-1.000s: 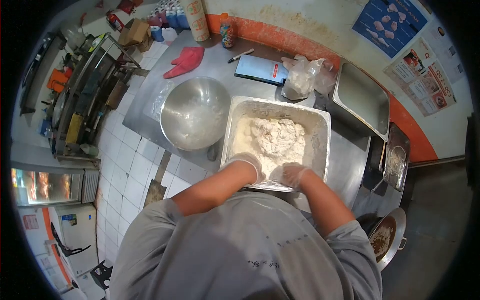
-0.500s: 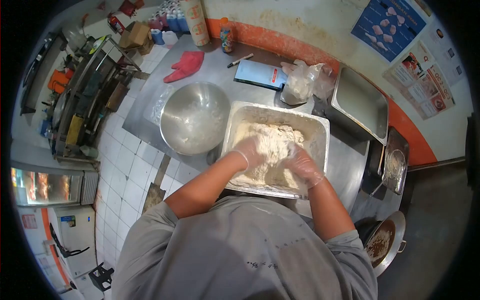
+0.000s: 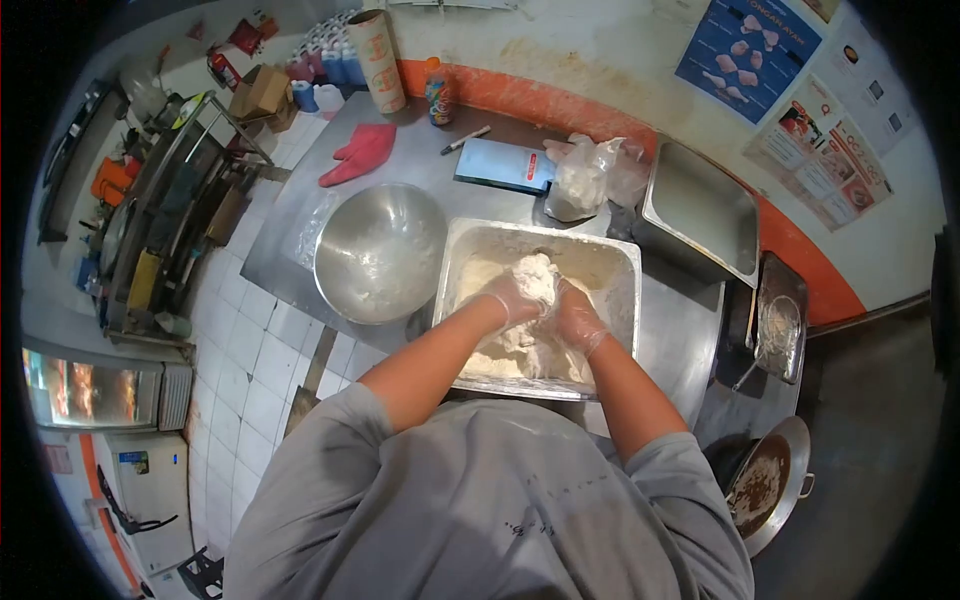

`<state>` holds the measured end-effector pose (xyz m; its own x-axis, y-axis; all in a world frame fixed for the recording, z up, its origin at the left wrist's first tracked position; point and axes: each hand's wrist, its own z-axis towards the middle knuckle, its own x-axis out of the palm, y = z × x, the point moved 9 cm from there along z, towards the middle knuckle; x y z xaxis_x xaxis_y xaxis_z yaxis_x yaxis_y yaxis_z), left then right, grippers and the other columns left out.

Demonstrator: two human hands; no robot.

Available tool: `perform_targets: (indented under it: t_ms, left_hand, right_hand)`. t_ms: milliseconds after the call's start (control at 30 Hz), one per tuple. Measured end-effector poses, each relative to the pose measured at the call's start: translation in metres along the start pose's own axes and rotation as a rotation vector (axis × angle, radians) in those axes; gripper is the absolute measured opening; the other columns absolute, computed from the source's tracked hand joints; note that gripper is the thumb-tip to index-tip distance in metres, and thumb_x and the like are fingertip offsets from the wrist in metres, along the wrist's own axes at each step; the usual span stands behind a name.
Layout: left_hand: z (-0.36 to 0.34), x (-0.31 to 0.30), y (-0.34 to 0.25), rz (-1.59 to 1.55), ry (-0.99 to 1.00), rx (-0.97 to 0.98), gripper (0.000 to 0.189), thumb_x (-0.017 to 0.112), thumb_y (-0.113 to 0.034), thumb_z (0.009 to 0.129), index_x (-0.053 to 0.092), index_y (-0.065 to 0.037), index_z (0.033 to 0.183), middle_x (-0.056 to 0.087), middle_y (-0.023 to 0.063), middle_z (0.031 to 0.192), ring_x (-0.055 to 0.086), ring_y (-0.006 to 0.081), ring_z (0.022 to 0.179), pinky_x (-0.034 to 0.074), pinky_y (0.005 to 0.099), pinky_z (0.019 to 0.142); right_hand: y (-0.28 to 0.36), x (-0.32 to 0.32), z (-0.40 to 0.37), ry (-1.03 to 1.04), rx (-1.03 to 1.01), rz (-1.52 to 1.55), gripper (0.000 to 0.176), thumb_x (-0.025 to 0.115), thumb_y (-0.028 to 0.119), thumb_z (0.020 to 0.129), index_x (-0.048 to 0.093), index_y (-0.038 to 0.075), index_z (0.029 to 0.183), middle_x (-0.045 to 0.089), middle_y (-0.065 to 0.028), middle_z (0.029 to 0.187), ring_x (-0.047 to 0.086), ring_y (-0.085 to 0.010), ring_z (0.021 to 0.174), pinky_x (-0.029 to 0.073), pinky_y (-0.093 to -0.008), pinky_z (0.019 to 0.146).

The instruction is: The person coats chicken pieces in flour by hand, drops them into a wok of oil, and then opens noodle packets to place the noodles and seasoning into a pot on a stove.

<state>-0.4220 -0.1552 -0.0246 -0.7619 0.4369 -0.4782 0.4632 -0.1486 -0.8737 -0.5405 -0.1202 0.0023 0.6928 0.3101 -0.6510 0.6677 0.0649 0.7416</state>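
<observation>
While left hand [image 3: 508, 296] and right hand [image 3: 579, 319] clasp floury lump [image 3: 535, 270], steel bowl [image 3: 370, 215] beside tray [image 3: 628, 300]

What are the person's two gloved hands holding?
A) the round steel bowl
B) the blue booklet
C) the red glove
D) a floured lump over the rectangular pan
D: the left hand and right hand close around a floured lump above the rectangular pan; the round bowl stands apart beside it.

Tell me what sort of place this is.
Probably a commercial kitchen, perhaps a fried-chicken shop: a stainless steel worktable, a deep steel pan of flour, and a chicken-cuts poster on the wall.
</observation>
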Motion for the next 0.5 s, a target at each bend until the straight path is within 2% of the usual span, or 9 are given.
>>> perform_targets:
  t_ms: [67,100,133,200,233,267,333,467,500]
  left_hand:
    - [-0.011,-0.003,0.020,0.222,0.169,-0.211,0.076,0.073,-0.045,0.082,0.060,0.001,0.141,0.064,0.0251,0.139,0.062,0.0356,0.129,0.047,0.0346,0.112]
    - [-0.037,-0.035,-0.030,0.278,0.220,-0.367,0.070,0.070,-0.047,0.085,0.065,0.002,0.135,0.067,0.0260,0.134,0.064,0.0363,0.126,0.049,0.0357,0.110]
    - [-0.039,-0.038,-0.022,0.280,0.222,-0.367,0.070,0.070,-0.047,0.085,0.065,0.002,0.135,0.067,0.0260,0.134,0.064,0.0363,0.126,0.049,0.0357,0.110]
    - [-0.046,-0.046,0.014,0.441,0.214,-0.562,0.067,0.068,-0.048,0.086,0.067,0.001,0.132,0.067,0.0265,0.135,0.065,0.0377,0.125,0.051,0.0376,0.109]
    - [-0.060,-0.057,-0.024,0.474,0.188,-0.547,0.064,0.065,-0.043,0.090,0.066,0.005,0.133,0.066,0.0278,0.135,0.063,0.0372,0.127,0.049,0.0399,0.108]
    - [-0.065,-0.046,-0.018,0.476,0.187,-0.546,0.064,0.065,-0.043,0.090,0.066,0.005,0.133,0.066,0.0278,0.135,0.063,0.0372,0.127,0.049,0.0399,0.108]
    - [-0.067,-0.035,-0.019,0.783,0.105,-0.451,0.071,0.061,-0.045,0.093,0.060,0.009,0.139,0.056,0.0275,0.150,0.050,0.0370,0.143,0.040,0.0397,0.118]
    - [-0.049,-0.046,-0.040,0.793,0.093,-0.512,0.081,0.065,-0.042,0.087,0.053,0.015,0.143,0.050,0.0339,0.153,0.045,0.0401,0.148,0.037,0.0399,0.122]
    - [-0.043,-0.049,-0.031,0.666,0.034,-0.557,0.079,0.065,-0.041,0.087,0.055,0.015,0.142,0.051,0.0334,0.152,0.047,0.0397,0.146,0.038,0.0397,0.122]
  right_hand:
    - [0.016,-0.022,-0.015,-0.026,0.016,0.148,0.081,0.092,0.016,0.072,0.056,-0.004,0.142,0.071,-0.0256,0.124,0.069,-0.0398,0.117,0.055,-0.0424,0.100]
    - [0.018,-0.031,-0.023,-0.051,0.030,0.297,0.074,0.089,0.012,0.073,0.059,-0.002,0.140,0.073,-0.0249,0.121,0.070,-0.0403,0.114,0.055,-0.0431,0.098]
    - [0.000,-0.032,-0.022,-0.053,0.031,0.299,0.074,0.089,0.012,0.073,0.059,-0.002,0.140,0.073,-0.0249,0.121,0.070,-0.0403,0.114,0.055,-0.0431,0.098]
    - [-0.055,-0.034,-0.015,-0.122,0.049,0.182,0.060,0.083,0.010,0.079,0.064,0.002,0.136,0.074,-0.0241,0.120,0.072,-0.0401,0.112,0.056,-0.0442,0.096]
    - [-0.057,-0.030,-0.015,-0.058,0.085,0.093,0.058,0.078,0.018,0.083,0.062,-0.001,0.136,0.072,-0.0254,0.124,0.071,-0.0388,0.116,0.055,-0.0440,0.100]
    - [-0.056,-0.030,-0.019,-0.060,0.085,0.094,0.058,0.078,0.018,0.083,0.062,-0.001,0.136,0.072,-0.0254,0.124,0.071,-0.0388,0.116,0.055,-0.0440,0.100]
    - [-0.024,-0.021,-0.035,0.164,0.194,-0.474,0.065,0.077,0.029,0.084,0.061,-0.006,0.136,0.071,-0.0275,0.125,0.070,-0.0390,0.119,0.055,-0.0438,0.104]
    - [-0.048,0.000,0.013,0.083,0.317,-0.564,0.063,0.081,0.029,0.078,0.067,-0.008,0.127,0.069,-0.0313,0.124,0.069,-0.0445,0.117,0.056,-0.0459,0.099]
    - [-0.038,0.007,0.023,0.185,0.326,-0.542,0.071,0.081,0.033,0.079,0.063,-0.009,0.132,0.070,-0.0307,0.125,0.069,-0.0427,0.118,0.055,-0.0450,0.102]
